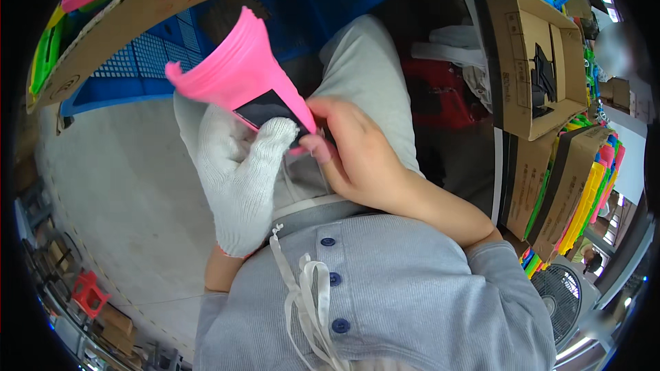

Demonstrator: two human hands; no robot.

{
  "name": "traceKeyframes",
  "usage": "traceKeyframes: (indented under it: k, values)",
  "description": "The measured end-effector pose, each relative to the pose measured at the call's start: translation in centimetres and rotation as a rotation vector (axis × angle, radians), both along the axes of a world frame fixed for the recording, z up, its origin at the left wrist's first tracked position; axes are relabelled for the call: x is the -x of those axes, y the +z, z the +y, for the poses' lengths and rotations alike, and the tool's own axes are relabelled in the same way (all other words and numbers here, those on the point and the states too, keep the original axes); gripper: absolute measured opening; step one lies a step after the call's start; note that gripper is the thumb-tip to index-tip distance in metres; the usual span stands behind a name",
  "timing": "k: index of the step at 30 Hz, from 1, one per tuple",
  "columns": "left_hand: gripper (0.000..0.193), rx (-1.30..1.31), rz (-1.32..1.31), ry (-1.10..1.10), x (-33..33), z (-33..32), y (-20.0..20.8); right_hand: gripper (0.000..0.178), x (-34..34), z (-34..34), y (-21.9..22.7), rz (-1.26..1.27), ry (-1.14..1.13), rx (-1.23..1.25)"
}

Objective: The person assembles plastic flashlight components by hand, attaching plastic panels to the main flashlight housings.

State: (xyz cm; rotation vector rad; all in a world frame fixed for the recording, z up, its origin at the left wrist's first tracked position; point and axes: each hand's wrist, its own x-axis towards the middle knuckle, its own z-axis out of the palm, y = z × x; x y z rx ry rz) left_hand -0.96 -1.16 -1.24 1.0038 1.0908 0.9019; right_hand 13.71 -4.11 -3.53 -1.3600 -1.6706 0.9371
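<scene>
Pink plastic piece [237, 69], gloved left hand [237, 172], bare right hand [354, 154]

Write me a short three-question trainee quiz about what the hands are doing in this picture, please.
1. True or false: the left hand wears a white knit glove.
2. What colour is the stack of plastic pieces held by both hands? A) green B) pink C) yellow
3. Which hand is bare?

Key:
1. True.
2. B, pink, with a dark flat piece set against it.
3. The right hand; its fingertips pinch the stack's lower end.
</scene>
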Motion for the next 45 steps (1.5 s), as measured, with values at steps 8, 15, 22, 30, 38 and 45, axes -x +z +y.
traceKeyframes:
  k: [8,15,22,30,38,45]
  values:
    - [0.043,-0.462,-0.178,-0.33,2.0,1.8,-1.7,0.03,-1.3,1.0,0.6,0.091,0.294,-0.135]
    - [0.058,-0.109,-0.573,-0.195,1.4,1.0,0.6,0.028,1.0,0.9,2.8,0.1,0.383,-0.054]
    - [0.057,-0.406,-0.562,0.159,1.0,3.7,2.8,0.021,-3.1,4.9,11.4,-0.091,0.195,-0.23]
    - [0.045,-0.365,-0.45,-0.127,2.0,1.5,-0.2,0.045,-6.9,14.1,15.0,-0.864,-0.431,-0.153]
    - [0.042,-0.295,-0.377,-0.025,3.1,3.2,-0.8,0.053,-5.7,18.6,18.4,-1.069,-0.18,0.015]
    - [0.034,-0.221,-0.215,-0.032,3.9,2.4,-0.4,0.026,-16.8,38.2,12.8,-1.192,-0.383,-0.529]
